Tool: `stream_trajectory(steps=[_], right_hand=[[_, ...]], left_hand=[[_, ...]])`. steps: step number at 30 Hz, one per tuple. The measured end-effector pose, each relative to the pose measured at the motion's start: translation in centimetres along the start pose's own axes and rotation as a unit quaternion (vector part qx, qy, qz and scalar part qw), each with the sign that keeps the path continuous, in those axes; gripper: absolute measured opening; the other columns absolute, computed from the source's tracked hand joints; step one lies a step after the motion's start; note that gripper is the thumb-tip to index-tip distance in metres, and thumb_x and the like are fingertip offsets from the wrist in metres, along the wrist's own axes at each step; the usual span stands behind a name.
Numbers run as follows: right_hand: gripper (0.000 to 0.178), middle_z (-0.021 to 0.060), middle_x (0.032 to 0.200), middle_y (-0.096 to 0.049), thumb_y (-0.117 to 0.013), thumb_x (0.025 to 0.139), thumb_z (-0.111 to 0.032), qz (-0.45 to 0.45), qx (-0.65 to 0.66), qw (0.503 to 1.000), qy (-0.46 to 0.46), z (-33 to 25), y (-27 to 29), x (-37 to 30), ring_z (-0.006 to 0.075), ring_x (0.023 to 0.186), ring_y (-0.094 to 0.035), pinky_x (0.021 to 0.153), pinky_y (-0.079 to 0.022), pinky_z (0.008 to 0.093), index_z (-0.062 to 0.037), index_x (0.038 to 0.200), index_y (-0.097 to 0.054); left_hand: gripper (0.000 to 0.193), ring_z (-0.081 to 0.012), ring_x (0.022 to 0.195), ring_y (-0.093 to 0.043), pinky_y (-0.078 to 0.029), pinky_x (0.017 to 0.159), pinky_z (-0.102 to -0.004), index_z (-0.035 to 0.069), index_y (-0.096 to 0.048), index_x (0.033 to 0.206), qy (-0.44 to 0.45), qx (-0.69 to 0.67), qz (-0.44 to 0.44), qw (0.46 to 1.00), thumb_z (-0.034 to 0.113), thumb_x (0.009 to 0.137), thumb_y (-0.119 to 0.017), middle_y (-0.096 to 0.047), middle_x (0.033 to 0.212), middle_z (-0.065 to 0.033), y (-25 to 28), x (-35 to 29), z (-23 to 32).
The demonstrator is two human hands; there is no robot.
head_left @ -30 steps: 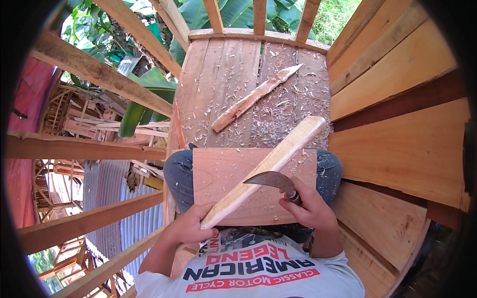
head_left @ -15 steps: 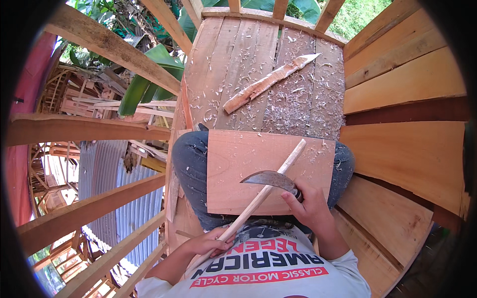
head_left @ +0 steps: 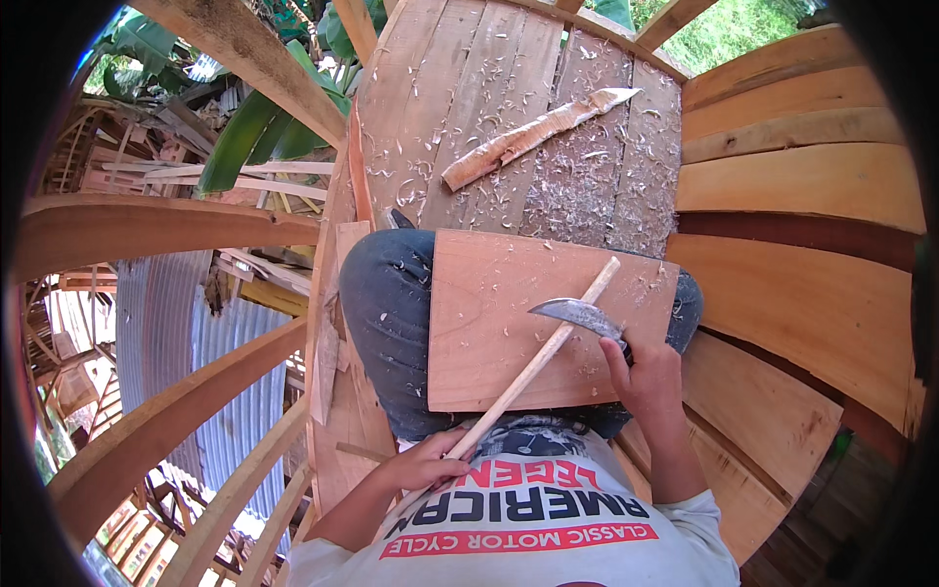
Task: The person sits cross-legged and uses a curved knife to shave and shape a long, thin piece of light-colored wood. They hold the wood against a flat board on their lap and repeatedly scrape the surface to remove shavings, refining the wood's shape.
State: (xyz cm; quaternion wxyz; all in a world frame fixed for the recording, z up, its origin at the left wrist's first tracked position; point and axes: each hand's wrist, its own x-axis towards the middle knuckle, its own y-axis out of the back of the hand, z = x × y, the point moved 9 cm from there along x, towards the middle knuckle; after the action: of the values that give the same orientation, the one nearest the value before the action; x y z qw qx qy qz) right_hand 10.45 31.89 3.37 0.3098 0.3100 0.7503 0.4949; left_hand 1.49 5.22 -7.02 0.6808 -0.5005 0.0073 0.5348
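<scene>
My left hand (head_left: 432, 462) is closed around the lower end of a pale wooden stick (head_left: 528, 373), close to my shirt. The stick slants up to the right across a flat wooden board (head_left: 479, 323) lying on my lap. My right hand (head_left: 648, 377) grips the dark handle of a curved knife (head_left: 579, 313). Its grey blade points left and crosses over the upper part of the stick. From this angle I cannot tell whether the edge touches the wood.
Beyond my knees, a thicker pointed piece of wood (head_left: 538, 139) lies on the plank floor (head_left: 469, 88) among curled shavings. Slatted wooden rails (head_left: 176, 227) stand on the left, with corrugated metal sheets (head_left: 235, 391) beyond. Wide planks (head_left: 802, 284) form a wall on the right.
My right hand and the knife have moved right and up along the stick, toward its far end. The whole view has shifted slightly. My left hand still holds the stick.
</scene>
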Motion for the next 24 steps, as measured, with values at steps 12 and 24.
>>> stream_trajectory(steps=[12, 24], right_hand=[[0.043, 0.0174, 0.056, -0.057, -0.064, 0.081, -0.044, -0.040, -0.027, 0.997, -0.066, 1.0, -0.6, 1.4, 0.0357, 0.055, -0.060, 0.049, -0.047, 0.0420, -0.0028, 0.068, -0.062], [0.048, 0.0138, 0.054, -0.057, -0.066, 0.077, -0.050, -0.057, -0.029, 0.998, -0.017, 0.2, -1.3, 0.9, 0.0324, 0.051, -0.060, 0.047, -0.046, 0.0386, -0.0038, 0.066, -0.062]], left_hand=[[0.021, -0.0044, 0.062, -0.047, -0.040, 0.054, -0.0210, 0.003, -0.047, 0.088, -0.046, 0.043, 0.030, 0.998, 0.015, 0.081, -0.062, -0.051, 0.073, -0.0013, 0.7, -0.3, 0.4], [0.026, -0.0062, 0.066, -0.039, -0.034, 0.057, -0.0213, 0.007, -0.043, 0.081, 0.010, 0.022, 0.017, 1.000, 0.023, 0.075, -0.063, -0.040, 0.074, 0.0021, 0.0, 0.3, 0.5]])
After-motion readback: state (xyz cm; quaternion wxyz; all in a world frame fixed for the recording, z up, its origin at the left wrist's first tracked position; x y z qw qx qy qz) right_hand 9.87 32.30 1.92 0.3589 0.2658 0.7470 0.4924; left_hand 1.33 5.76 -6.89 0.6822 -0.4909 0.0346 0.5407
